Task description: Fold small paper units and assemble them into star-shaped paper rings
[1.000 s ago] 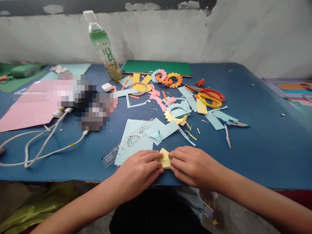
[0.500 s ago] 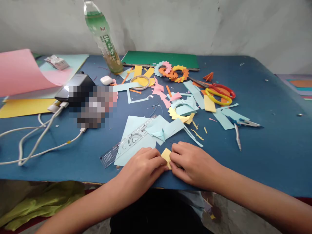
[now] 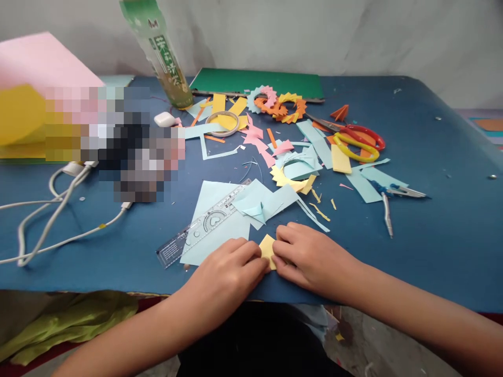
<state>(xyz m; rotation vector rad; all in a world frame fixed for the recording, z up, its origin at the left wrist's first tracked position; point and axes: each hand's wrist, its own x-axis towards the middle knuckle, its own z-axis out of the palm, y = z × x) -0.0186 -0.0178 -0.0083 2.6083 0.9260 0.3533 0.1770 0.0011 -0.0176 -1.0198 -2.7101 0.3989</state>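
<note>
Hands move closer together on the yellow paper (image 3: 267, 250) than one second earlier: less of it shows between the fingers, and the crosswise crease visible then is now covered. Judgement: the work in hand is at a small fold, and the narrowed hold suits pressing or tightening it.

Left hand (image 3: 236, 267): at nine o'clock of the paper, grip clamped on its left side. Right hand (image 3: 310, 256): at three o'clock, grip clamped on its right side. Paper location: at the near edge of the counter (image 3: 440, 272), one pale corner pointing to twelve. Whether its underside touches the surface cannot be told; the folds under the fingers are hidden.

Second change, well away at ten o'clock: the pink sheet (image 3: 35, 57), flat one second earlier, stands raised, and the yellow sheet (image 3: 18, 115) now curls up in front of it. Cause not visible; judged of no effect on the fold.

Unchanged in layout: ruler (image 3: 206, 225) at ten o'clock on a blue sheet (image 3: 200, 199); pale yellow ring (image 3: 291, 185) at one; scissors (image 3: 348, 130) farther out at one; compass (image 3: 386, 212) between two and three. Neither hand touches these.
</note>
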